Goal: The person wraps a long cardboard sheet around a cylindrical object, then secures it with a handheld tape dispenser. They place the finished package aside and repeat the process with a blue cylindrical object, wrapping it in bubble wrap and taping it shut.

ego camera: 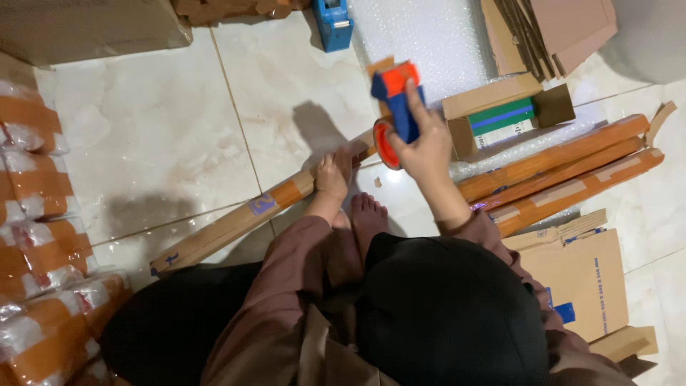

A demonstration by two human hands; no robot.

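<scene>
One tape dispenser (397, 107) was gripped by right hand (426, 146) | one cardboard tube (250, 211) was pressed by left hand (333, 175) | three wrapped tubes (564, 175) were laid beside.

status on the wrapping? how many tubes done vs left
Done: three taped tubes lie stacked at the right. In hand: the left hand steadies a long tube on the floor while the right hand holds the tape dispenser at its end. No other untaped tubes are visible.
</scene>
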